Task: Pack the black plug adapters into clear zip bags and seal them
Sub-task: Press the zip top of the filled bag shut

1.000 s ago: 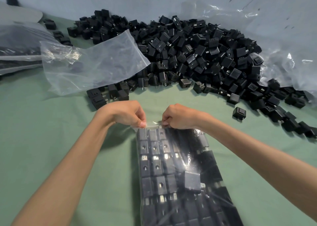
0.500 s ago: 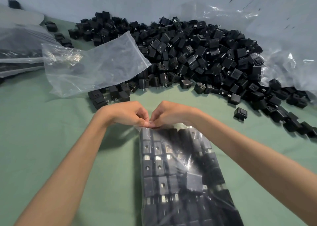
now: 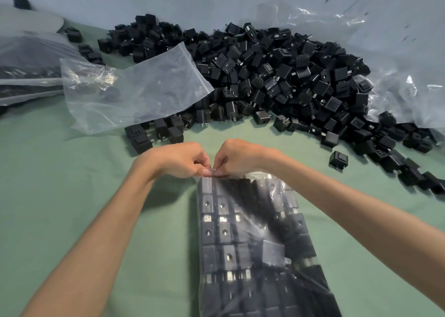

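A clear zip bag (image 3: pixel 255 239) packed with rows of black plug adapters lies on the green cloth in front of me. My left hand (image 3: pixel 178 159) and my right hand (image 3: pixel 237 156) meet at the bag's far top-left corner, and both pinch the zip strip there between thumb and fingers. A big heap of loose black plug adapters (image 3: pixel 277 76) fills the back of the table. An empty clear zip bag (image 3: pixel 134 93) lies to the left of the heap.
Filled clear bags (image 3: pixel 26 73) are stacked at the far left. Crumpled clear plastic sheeting (image 3: pixel 397 71) lies at the back right. A single adapter (image 3: pixel 338 159) sits apart to the right of my hands. Green cloth (image 3: pixel 60 196) covers the table.
My right hand has slid left along the bag's top edge until its fingertips meet those of my left hand. The left hand has stayed at the corner.
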### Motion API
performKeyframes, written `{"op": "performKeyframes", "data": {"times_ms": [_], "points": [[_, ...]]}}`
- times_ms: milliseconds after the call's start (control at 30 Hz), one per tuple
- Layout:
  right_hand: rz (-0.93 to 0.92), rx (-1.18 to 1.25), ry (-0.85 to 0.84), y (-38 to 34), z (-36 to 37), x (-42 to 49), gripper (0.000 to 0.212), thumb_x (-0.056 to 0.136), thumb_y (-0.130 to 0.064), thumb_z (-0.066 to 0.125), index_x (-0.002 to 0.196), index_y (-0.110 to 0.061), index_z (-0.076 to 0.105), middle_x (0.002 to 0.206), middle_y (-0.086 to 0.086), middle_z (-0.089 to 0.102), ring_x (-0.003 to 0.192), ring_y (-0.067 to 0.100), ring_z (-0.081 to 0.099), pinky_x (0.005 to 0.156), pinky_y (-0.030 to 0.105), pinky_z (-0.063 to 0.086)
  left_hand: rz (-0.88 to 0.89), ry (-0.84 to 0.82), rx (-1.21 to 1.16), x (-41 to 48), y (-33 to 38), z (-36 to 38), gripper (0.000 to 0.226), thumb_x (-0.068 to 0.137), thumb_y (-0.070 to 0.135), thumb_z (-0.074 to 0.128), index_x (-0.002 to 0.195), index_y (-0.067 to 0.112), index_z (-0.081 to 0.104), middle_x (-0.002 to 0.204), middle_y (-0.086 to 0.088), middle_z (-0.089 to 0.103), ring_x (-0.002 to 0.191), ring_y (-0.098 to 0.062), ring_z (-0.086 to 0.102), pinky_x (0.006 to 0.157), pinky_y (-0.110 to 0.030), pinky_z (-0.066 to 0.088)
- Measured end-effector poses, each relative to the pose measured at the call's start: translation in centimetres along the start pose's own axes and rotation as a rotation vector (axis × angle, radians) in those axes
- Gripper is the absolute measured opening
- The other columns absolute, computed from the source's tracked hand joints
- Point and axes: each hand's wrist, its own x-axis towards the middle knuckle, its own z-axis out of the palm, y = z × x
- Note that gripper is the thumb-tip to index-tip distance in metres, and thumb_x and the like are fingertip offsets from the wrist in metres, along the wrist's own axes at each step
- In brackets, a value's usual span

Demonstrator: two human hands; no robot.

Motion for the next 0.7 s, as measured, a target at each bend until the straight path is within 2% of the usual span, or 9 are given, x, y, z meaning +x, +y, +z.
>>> {"op": "performKeyframes", "data": {"times_ms": [133, 200, 267, 333, 433, 500, 600, 700], "points": [[-0.023, 0.034, -0.086, 2.0, -1.9, -1.6, 0.015, 0.089, -0.016, 0.066, 0.101, -0.015, 0.075, 0.081, -0.015, 0.066, 0.078, 0.003, 0.060, 0.075, 0.013, 0.047, 0.012, -0.003, -0.041, -0.2, -0.3, 0.0, 0.021, 0.092, 0.020, 0.063, 0.073, 0.027, 0.061, 0.061, 0.016, 0.058, 0.050, 0.009, 0.047, 0.052, -0.007, 0.035], [-0.048, 0.044, -0.046, 2.6, -1.6, -2.2, 0.015, 0.089, -0.011, 0.066, 0.101, -0.012, 0.074, 0.076, -0.018, 0.063, 0.069, -0.006, 0.057, 0.066, 0.001, 0.042, 0.010, -0.002, -0.036, -0.2, -0.1, -0.1, 0.018, 0.092, 0.022, 0.063, 0.075, 0.028, 0.062, 0.064, 0.017, 0.059, 0.052, 0.010, 0.049, 0.055, -0.008, 0.037], [-0.060, 0.032, 0.002, 2.8, -0.9, -2.4, 0.016, 0.090, -0.005, 0.061, 0.101, -0.008, 0.073, 0.077, -0.015, 0.061, 0.069, -0.010, 0.053, 0.059, -0.003, 0.037, 0.011, 0.003, -0.046, -0.2, 0.2, -0.1, 0.015, 0.090, 0.023, 0.065, 0.076, 0.028, 0.064, 0.067, 0.017, 0.062, 0.057, 0.007, 0.052, 0.059, -0.011, 0.040], [-0.057, 0.013, 0.036, 2.8, -0.2, -2.3, 0.019, 0.090, -0.002, 0.057, 0.101, -0.005, 0.072, 0.082, -0.008, 0.063, 0.070, -0.001, 0.054, 0.058, 0.000, 0.036, 0.012, 0.010, -0.086, -0.1, 0.4, -0.1, 0.012, 0.089, 0.024, 0.066, 0.077, 0.028, 0.067, 0.067, 0.016, 0.064, 0.060, 0.002, 0.055, 0.061, -0.013, 0.043], [-0.057, 0.004, 0.062, 2.8, 0.4, -1.8, 0.020, 0.090, -0.002, 0.056, 0.100, -0.006, 0.073, 0.089, -0.002, 0.069, 0.077, 0.007, 0.056, 0.067, 0.013, 0.040, 0.041, 0.029, -0.114, 0.2, 0.9, 0.4, 0.012, 0.088, 0.032, 0.067, 0.076, 0.029, 0.067, 0.060, 0.020, 0.063, 0.055, 0.006, 0.053, 0.055, -0.009, 0.040], [-0.049, 0.056, 0.044, 3.1, -0.1, -1.9, 0.014, 0.089, -0.009, 0.063, 0.098, -0.011, 0.074, 0.082, -0.011, 0.068, 0.071, 0.001, 0.057, 0.065, 0.012, 0.041, 0.059, 0.067, -0.108, 0.6, 1.1, 1.0, 0.014, 0.086, 0.033, 0.070, 0.072, 0.032, 0.065, 0.060, 0.020, 0.062, 0.055, 0.007, 0.052, 0.055, -0.010, 0.039], [-0.019, 0.135, -0.024, 4.5, -1.6, -2.7, 0.013, 0.086, -0.024, 0.070, 0.098, -0.021, 0.073, 0.079, -0.019, 0.067, 0.072, -0.005, 0.059, 0.073, 0.016, 0.047, 0.050, 0.098, -0.120, 1.0, 1.0, 1.3, 0.018, 0.084, 0.030, 0.072, 0.068, 0.034, 0.065, 0.060, 0.021, 0.064, 0.056, 0.008, 0.053, 0.057, -0.012, 0.040], [0.004, 0.139, -0.038, 5.9, -2.2, -3.5, 0.010, 0.085, -0.016, 0.071, 0.092, -0.022, 0.075, 0.076, -0.020, 0.068, 0.065, -0.011, 0.058, 0.068, 0.010, 0.045, 0.032, 0.104, -0.131, 1.1, 0.8, 1.5, 0.020, 0.084, 0.028, 0.073, 0.066, 0.033, 0.064, 0.060, 0.023, 0.064, 0.055, 0.009, 0.054, 0.053, -0.008, 0.036]]}}
